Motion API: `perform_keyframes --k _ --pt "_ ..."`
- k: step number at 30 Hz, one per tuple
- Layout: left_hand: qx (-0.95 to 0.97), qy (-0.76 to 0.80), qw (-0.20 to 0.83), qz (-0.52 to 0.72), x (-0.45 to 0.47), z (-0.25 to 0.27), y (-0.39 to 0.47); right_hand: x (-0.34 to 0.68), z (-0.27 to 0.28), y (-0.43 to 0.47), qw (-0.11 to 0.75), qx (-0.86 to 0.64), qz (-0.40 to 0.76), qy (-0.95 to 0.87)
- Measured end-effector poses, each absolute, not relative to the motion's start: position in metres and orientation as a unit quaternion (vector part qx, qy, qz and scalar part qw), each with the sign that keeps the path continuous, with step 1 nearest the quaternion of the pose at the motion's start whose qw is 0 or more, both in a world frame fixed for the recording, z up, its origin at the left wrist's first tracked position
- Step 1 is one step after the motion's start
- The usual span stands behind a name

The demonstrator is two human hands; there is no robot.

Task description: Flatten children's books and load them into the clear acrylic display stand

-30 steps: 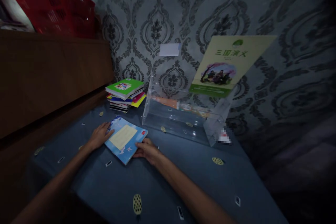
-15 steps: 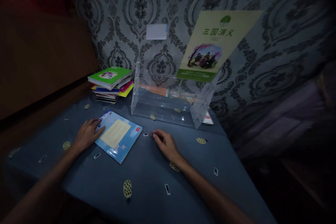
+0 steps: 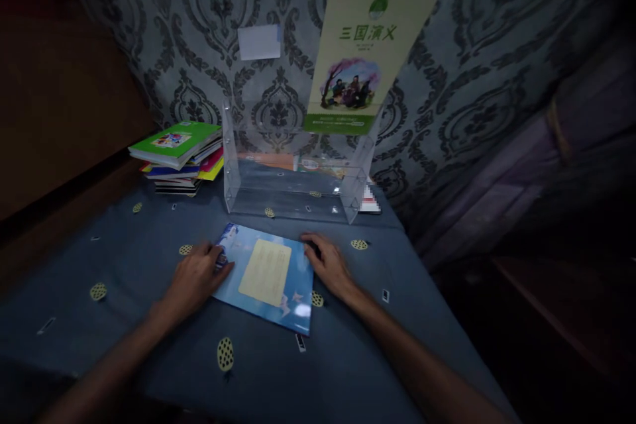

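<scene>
A blue book [image 3: 238, 278] with a pale yellow panel on its cover lies flat on the cloth-covered table, slightly turned. Its left edge is in the grip of my left hand [image 3: 199, 271], thumb over the cover and the other fingers along the side. My right hand [image 3: 328, 266] is at the upper right edge, thumb and fingers closed on the border of the book. Just behind stands a clear acrylic rack [image 3: 288, 205]. A cream and green book [image 3: 360, 59] stands upright in the rack's upper right part.
At the back left is a stack of books [image 3: 176, 146], a green one on top. Patterned wallpaper covers the wall behind, with a white rectangle [image 3: 259, 42] on it. A small white item [image 3: 368, 200] sits right of the rack. A purple curtain [image 3: 527, 165] hangs at the right.
The blue book has moved right and turned, ending up in front of the rack. My left hand went along with it, and my right hand has come onto its right edge. The view has shifted.
</scene>
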State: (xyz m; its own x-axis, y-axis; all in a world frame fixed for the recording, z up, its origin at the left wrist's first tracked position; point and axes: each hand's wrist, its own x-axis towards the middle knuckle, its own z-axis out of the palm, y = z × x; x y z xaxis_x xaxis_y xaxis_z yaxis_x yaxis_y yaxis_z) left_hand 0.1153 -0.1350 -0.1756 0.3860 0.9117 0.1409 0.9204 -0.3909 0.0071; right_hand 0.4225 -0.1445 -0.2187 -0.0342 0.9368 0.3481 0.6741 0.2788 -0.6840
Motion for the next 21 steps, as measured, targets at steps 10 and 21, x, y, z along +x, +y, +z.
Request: perform_keyframes --k 10,21 --pt "-0.863 -0.503 -0.027 -0.042 0.181 -0.173 -0.135 0.462 -0.225 -0.141 0.308 -0.626 0.045 -0.715" --pt "-0.905 -0.41 0.004 -0.117 0.173 -0.19 -0.102 0.468 -0.225 -0.141 0.301 -0.611 0.049 -0.73"
